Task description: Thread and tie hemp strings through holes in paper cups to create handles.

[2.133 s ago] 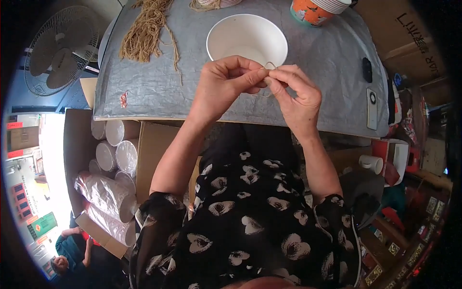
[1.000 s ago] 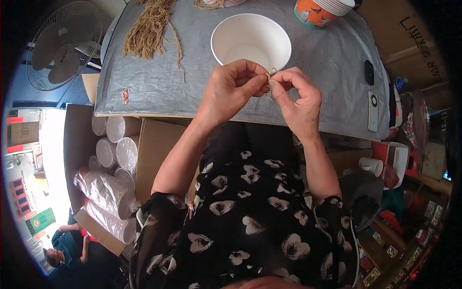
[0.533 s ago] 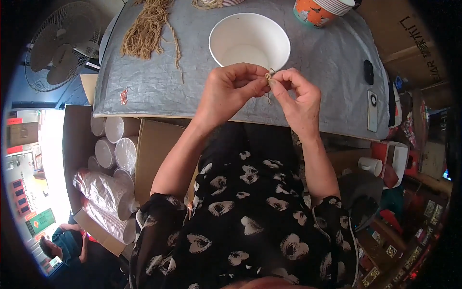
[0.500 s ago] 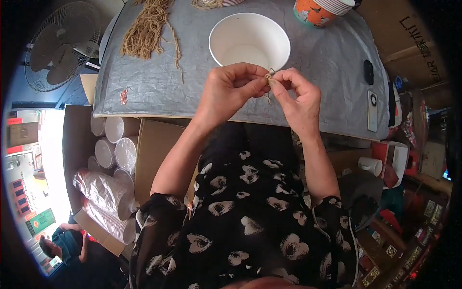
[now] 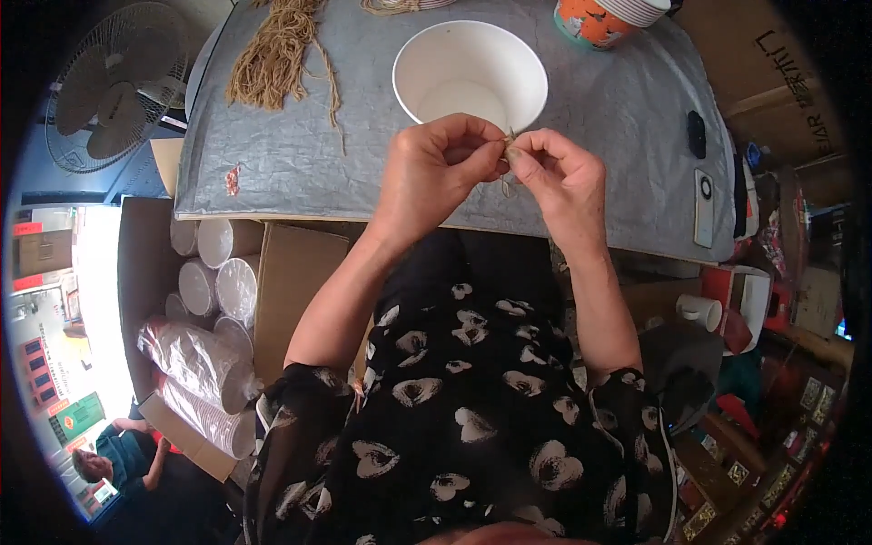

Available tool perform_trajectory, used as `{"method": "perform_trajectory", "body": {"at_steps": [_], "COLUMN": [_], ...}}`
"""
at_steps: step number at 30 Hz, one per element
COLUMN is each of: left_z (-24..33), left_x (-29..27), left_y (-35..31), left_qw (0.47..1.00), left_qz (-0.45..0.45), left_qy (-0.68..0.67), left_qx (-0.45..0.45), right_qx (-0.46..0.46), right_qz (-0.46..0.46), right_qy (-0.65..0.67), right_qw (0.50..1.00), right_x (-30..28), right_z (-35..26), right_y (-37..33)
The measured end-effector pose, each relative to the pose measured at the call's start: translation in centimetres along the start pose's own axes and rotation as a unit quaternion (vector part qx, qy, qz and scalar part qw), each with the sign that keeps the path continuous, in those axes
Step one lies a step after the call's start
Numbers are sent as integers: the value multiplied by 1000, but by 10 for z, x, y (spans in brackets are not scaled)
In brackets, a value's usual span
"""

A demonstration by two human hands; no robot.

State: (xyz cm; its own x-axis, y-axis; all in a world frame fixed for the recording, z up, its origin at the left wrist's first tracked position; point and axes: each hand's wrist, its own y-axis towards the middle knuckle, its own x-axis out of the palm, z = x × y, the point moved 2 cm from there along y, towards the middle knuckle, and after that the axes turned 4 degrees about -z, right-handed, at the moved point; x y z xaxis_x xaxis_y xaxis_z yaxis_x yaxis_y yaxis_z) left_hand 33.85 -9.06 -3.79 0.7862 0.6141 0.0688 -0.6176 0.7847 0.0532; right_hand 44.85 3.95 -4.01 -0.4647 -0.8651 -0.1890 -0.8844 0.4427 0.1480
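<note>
Both hands meet above the table's near edge, just in front of a white paper bucket (image 5: pixel 454 64). My left hand (image 5: pixel 438 173) pinches a tan string (image 5: pixel 506 185) between thumb and forefinger. Right beside it, the thumb and forefinger of my right hand (image 5: pixel 565 186) pinch the same string. Short ends of the string stick out above and below the fingertips; the part between them is mostly hidden. A hank of tan strings (image 5: pixel 272 68) lies at the table's far left, with a few loose strands trailing from it.
On the grey-covered table (image 5: pixel 300 173), an orange patterned stack of buckets (image 5: pixel 599 23) stands far right. A black object (image 5: pixel 697 134) and a pale flat device (image 5: pixel 703 209) lie near the right edge. An open carton (image 5: pixel 300 272) with wrapped bucket stacks (image 5: pixel 204 363) stands left. A person (image 5: pixel 127 459) sits lower left.
The small loops of string that showed above the fingertips are now smaller and drawn in between them. Both hands stay almost in place.
</note>
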Motion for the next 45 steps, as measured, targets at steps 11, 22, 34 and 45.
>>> {"method": "perform_trajectory", "body": {"at_steps": [11, 22, 34, 45], "left_z": [3, 2, 3, 4], "left_x": [-1, -6, -7, -8], "left_y": [-2, -3, -4, -4], "left_qw": [999, 997, 997, 996], "left_qz": [-31, -68, -63, -70], "left_qy": [4, -27, -51, -49], "left_qx": [2, -23, -14, -8], "right_qx": [122, 96, 134, 73], "right_qz": [-1, 8, -71, -105], "right_qy": [294, 251, 165, 76], "right_qw": [948, 963, 974, 989], "right_x": [0, -3, -12, -11], "right_z": [11, 3, -7, -9], "right_y": [1, 5, 8, 10]}}
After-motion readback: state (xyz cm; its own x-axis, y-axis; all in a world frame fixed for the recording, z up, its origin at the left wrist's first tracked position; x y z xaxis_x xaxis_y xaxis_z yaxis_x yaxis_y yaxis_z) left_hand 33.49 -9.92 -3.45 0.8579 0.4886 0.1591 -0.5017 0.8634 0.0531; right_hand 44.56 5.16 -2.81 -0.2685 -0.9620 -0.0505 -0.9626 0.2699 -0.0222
